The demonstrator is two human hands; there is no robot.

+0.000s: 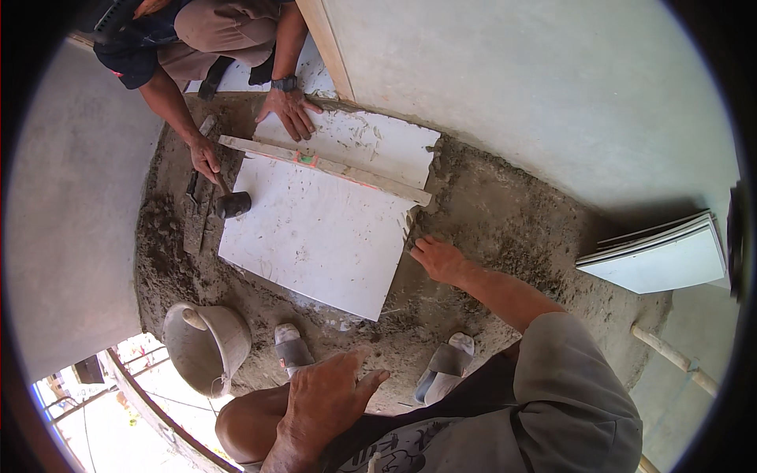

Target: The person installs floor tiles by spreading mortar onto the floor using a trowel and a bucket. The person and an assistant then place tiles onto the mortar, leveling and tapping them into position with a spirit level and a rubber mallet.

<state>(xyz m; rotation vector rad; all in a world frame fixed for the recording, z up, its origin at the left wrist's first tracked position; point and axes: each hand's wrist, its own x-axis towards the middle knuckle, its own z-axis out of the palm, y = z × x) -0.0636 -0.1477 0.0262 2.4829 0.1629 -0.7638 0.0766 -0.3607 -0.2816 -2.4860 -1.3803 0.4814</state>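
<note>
My right hand (439, 260) is at the right edge of a white tile (307, 229), its fingers curled in by a strip of wet mortar (410, 225). Whether it pinches anything is hard to see. My left hand (323, 398) is raised over my knee, thumb apart, holding nothing visible. A long spirit level (363, 174) lies across the near tile and a far white tile (394, 147). Opposite me, a co-worker grips a black-headed rubber mallet (233, 205) beside the near tile's left edge. The co-worker's other hand (290, 110) lies flat on the far tile.
A grey bucket (233, 335) stands at the left near my foot. Trowel-like tools (195, 225) lie on the mortar bed (505, 205). Stacked tiles (662, 256) lean at the right wall (568, 94). A wooden pole (670, 353) lies at the lower right.
</note>
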